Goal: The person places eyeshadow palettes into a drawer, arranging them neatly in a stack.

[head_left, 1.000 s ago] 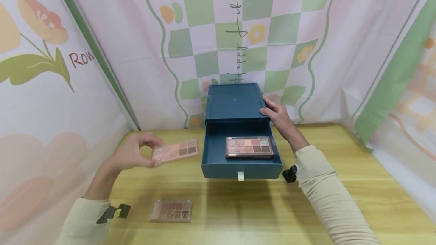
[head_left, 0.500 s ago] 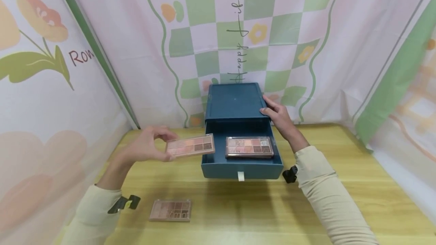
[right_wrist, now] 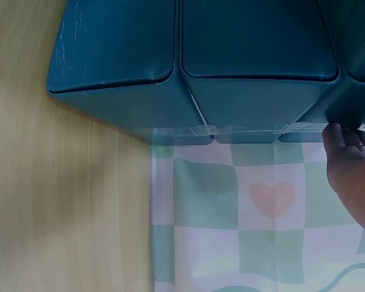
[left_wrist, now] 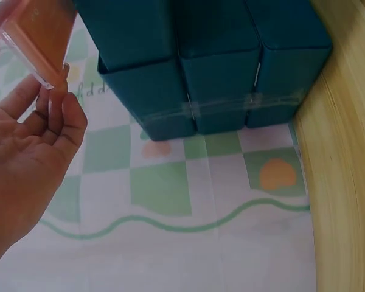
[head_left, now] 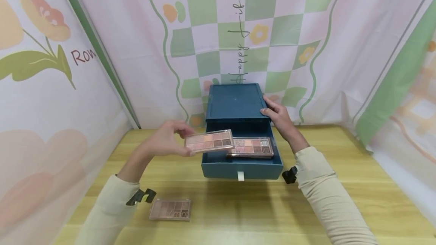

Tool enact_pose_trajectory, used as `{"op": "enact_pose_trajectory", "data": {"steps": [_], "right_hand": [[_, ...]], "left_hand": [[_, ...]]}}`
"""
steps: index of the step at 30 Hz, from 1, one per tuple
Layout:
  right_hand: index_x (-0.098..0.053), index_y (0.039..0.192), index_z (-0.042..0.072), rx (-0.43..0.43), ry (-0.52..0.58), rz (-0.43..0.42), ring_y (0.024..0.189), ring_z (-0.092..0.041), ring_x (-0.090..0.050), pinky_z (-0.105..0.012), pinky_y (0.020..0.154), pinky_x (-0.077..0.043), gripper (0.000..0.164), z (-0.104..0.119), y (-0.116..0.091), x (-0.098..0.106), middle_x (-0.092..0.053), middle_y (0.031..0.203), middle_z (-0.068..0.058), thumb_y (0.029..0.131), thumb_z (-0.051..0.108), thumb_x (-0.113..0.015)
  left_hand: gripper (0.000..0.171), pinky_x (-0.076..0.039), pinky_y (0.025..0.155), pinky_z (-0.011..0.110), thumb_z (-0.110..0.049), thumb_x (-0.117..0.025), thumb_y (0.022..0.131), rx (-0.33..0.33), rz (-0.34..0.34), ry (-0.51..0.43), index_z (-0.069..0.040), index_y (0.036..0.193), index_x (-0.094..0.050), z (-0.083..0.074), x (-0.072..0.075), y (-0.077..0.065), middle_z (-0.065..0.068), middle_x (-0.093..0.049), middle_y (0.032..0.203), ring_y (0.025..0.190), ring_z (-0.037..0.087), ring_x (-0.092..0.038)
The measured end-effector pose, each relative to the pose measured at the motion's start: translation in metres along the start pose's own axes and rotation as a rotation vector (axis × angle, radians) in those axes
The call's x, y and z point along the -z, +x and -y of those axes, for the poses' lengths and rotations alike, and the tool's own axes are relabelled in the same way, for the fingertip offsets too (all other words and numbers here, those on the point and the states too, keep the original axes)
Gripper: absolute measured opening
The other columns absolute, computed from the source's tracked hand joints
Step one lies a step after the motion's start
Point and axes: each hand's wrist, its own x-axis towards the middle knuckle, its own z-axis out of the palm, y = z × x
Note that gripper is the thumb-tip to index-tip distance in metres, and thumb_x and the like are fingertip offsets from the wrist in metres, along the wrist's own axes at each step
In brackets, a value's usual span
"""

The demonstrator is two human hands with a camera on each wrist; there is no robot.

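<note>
My left hand [head_left: 163,139] pinches a clear-lidded eyeshadow palette [head_left: 209,141] by its left end, thumb below and fingers above in the head view. The palette's far end overlaps the pulled-out top drawer [head_left: 221,171] of a dark teal drawer unit [head_left: 235,101]. Inside that drawer lies another eyeshadow palette [head_left: 254,146], its left edge partly covered by the held one. My right hand [head_left: 280,117] rests against the unit's upper right side, thumb at the top's front corner. In the right wrist view, the right-hand fingers [right_wrist: 336,137] touch the side of the top tier.
A third palette [head_left: 170,210] lies on the wooden table [head_left: 245,214], front left. The unit has three stacked tiers, with clear tape [left_wrist: 231,104] across their sides. Patterned cloth [head_left: 289,18] hangs behind, close to the unit. A pale pull tab [head_left: 240,176] hangs on the drawer front.
My left hand has moved right with its palette, from beside the drawer to over its left part. The right hand, the drawer and the palette on the table stay where they were.
</note>
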Motion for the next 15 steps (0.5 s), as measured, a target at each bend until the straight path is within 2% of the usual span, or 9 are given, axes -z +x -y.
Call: {"op": "enact_pose_trajectory", "data": {"steps": [5, 11, 15], "right_hand": [[-0.023, 0.161, 0.012, 0.0, -0.009, -0.004, 0.16, -0.027, -0.014, -0.052, 0.129, -0.02, 0.066, 0.0, 0.0, 0.0, -0.018, 0.171, -0.005, 0.101, 0.023, -0.05], [-0.023, 0.161, 0.012, -0.003, -0.014, -0.013, 0.159, -0.027, -0.016, -0.051, 0.129, -0.02, 0.067, -0.001, 0.0, 0.001, -0.019, 0.171, -0.006, 0.101, 0.024, -0.05], [-0.023, 0.161, 0.012, -0.006, -0.011, -0.014, 0.159, -0.028, -0.016, -0.052, 0.129, -0.02, 0.066, -0.001, 0.0, -0.001, -0.018, 0.171, -0.006, 0.101, 0.023, -0.05]], "left_hand": [[0.044, -0.053, 0.081, 0.032, -0.024, -0.084, 0.066, -0.004, 0.005, 0.006, -0.01, 0.107, -0.077, -0.005, -0.006, 0.011, 0.003, -0.072, 0.097, 0.089, 0.019, -0.059], [0.047, -0.054, 0.084, 0.032, -0.027, -0.086, 0.067, -0.043, 0.017, 0.028, -0.009, 0.109, -0.077, -0.009, -0.013, 0.025, 0.003, -0.07, 0.097, 0.091, 0.019, -0.058], [0.05, -0.054, 0.087, 0.032, -0.031, -0.087, 0.068, -0.043, 0.032, 0.046, -0.009, 0.111, -0.076, -0.013, -0.018, 0.032, 0.003, -0.071, 0.1, 0.094, 0.018, -0.058]]}}
